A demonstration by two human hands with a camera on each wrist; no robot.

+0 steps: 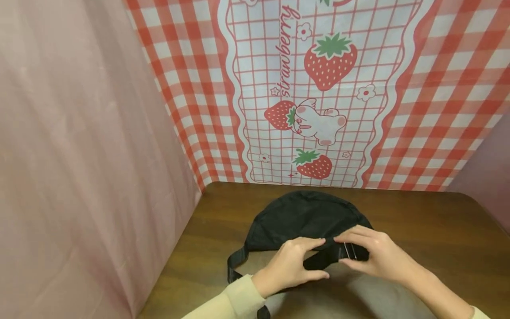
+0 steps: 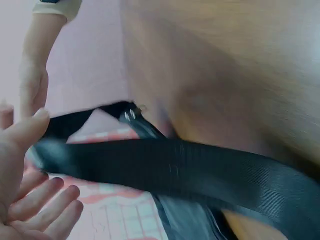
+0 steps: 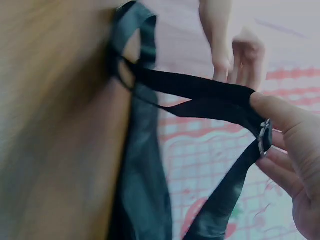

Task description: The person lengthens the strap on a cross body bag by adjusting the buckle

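A black half-moon bag (image 1: 303, 217) lies on the table with its curved edge toward the back. Its wide black strap (image 2: 200, 167) is lifted off the tabletop. My right hand (image 1: 382, 252) holds the strap by its edges, thumb and fingers on either side of a metal slider buckle (image 3: 264, 137). Close by, my left hand (image 1: 288, 263) is spread around the strap, thumb apart from the relaxed fingers. Whether it touches the webbing is hard to tell. Toward the bag's left corner the strap hangs in a loop (image 1: 235, 263).
The brown wooden table (image 1: 207, 230) carries the bag. Behind it hangs a red-and-white checked cloth (image 1: 191, 66) with strawberry prints. A pink curtain (image 1: 79, 155) runs along the left side, and a pinkish cloth (image 1: 486, 164) covers the right.
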